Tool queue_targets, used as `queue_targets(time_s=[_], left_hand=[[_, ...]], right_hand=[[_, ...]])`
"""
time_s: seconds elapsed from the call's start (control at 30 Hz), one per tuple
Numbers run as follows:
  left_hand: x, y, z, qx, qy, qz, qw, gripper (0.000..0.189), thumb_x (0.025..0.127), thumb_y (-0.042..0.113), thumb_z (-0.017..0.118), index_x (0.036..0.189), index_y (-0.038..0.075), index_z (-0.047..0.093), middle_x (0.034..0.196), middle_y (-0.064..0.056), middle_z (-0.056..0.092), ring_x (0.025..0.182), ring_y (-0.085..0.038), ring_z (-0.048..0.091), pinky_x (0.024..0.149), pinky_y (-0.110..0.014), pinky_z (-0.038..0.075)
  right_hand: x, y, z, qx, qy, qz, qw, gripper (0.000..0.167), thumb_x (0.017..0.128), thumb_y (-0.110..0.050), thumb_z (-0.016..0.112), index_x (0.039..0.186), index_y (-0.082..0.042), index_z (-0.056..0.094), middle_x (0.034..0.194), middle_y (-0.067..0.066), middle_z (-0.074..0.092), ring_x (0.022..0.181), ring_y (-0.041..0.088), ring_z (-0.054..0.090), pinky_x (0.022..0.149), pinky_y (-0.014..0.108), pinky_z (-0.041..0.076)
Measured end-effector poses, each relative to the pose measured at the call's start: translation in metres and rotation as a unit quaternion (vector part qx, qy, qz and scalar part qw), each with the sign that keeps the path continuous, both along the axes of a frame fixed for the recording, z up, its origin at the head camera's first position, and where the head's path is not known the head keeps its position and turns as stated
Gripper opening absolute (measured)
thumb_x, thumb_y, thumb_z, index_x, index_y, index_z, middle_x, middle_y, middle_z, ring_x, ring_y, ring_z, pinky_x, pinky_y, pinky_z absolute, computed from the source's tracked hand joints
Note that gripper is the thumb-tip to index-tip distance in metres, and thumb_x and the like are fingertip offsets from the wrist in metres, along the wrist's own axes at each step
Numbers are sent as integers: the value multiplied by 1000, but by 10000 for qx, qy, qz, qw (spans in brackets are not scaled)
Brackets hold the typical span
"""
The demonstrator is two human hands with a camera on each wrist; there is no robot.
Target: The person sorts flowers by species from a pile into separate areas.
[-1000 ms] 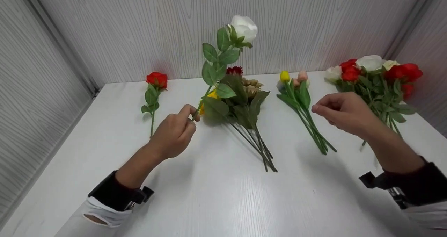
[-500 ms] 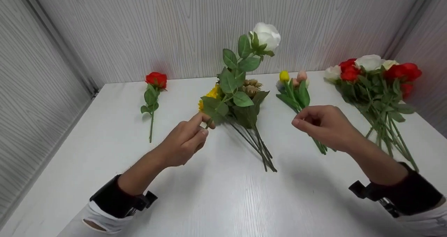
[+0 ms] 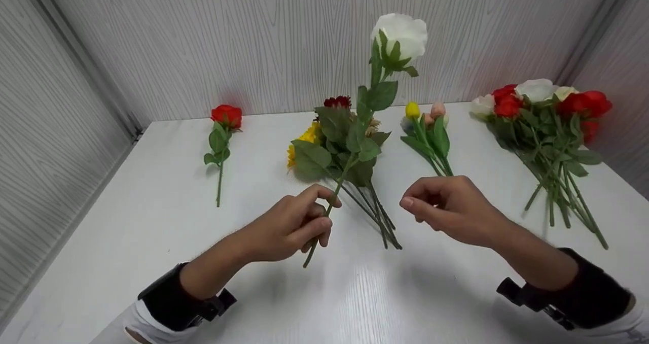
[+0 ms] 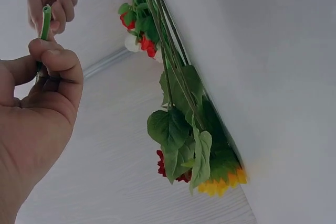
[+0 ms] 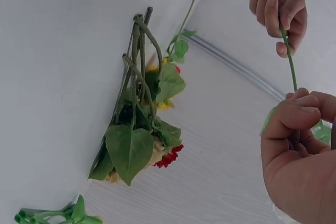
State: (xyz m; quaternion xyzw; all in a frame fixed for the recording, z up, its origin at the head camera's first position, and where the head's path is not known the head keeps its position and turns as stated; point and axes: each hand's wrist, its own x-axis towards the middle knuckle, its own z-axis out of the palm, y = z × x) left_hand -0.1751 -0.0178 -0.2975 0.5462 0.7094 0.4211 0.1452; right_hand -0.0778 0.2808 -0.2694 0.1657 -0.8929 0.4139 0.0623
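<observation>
My left hand (image 3: 289, 227) holds the green stem of a white rose (image 3: 403, 37) between its fingers and thumb. The rose stands tilted in the air, its bloom up and to the right, its stem end (image 4: 46, 14) below the hand. My right hand (image 3: 451, 207) hovers to the right of that stem, fingers loosely curled, holding nothing. In the right wrist view the stem (image 5: 291, 66) runs behind the right fingers, while the head view shows a gap. Behind the rose lies a bunch of sunflower-like flowers (image 3: 304, 141), yellow, dark red and tan.
On the white table (image 3: 365, 303), a single red rose (image 3: 226, 115) lies at the left. A small bunch of tulips (image 3: 426, 126) lies beyond my right hand. Several red and white roses (image 3: 552, 110) are heaped at the far right. A grey panelled wall (image 3: 203, 44) stands behind.
My left hand has moved right and nearer to me with the white rose, which has turned. My right hand has come left and nearer, away from the roses and past the tulips.
</observation>
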Motion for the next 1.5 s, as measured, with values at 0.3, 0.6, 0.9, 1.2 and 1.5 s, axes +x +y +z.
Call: queue_targets(time_s=[0.3, 0.6, 0.9, 1.2, 1.5], left_hand=[[25, 11, -5, -171, 54, -482, 9987, 30, 105, 14, 49, 134, 8, 43, 82, -6, 68, 61, -4, 55, 61, -22, 51], [36, 17, -13, -325, 447, -774, 9955, 31, 103, 10, 53, 132, 7, 43, 87, -7, 71, 62, 2, 56, 67, -15, 50], [39, 20, -15, -519, 683, -603, 9945, 33, 103, 18, 54, 133, 8, 44, 90, -6, 73, 62, 4, 57, 71, -13, 50], [21, 14, -9, -634, 1035, 449, 9916, 33, 105, 30, 51, 132, 10, 51, 97, 0, 73, 70, -4, 61, 69, -23, 52], [-17, -3, -6, -644, 1447, 1854, 9698, 29, 103, 29, 55, 125, 9, 57, 90, 0, 73, 66, -8, 60, 66, -29, 52]], right_hand=[[9, -17, -8, -431, -162, 746, 9961, 9, 99, -13, 62, 104, -9, 69, 78, 5, 63, 53, 8, 51, 45, 27, 47], [12, -33, -24, -1321, -303, 1688, 9763, 17, 101, -2, 53, 116, 4, 58, 83, 15, 58, 48, 16, 48, 42, 27, 44], [7, -32, -33, -2426, -708, 2316, 9394, 20, 104, 2, 43, 117, 1, 57, 93, 2, 61, 48, 26, 42, 38, 28, 39], [4, -28, -29, -2104, -328, 2102, 9542, 16, 104, 3, 43, 111, 13, 53, 84, 8, 59, 50, 22, 48, 37, 29, 43], [-2, -21, -27, -1781, -3, 1876, 9660, 11, 102, 5, 45, 103, 10, 55, 81, 9, 60, 46, 24, 45, 38, 28, 42]])
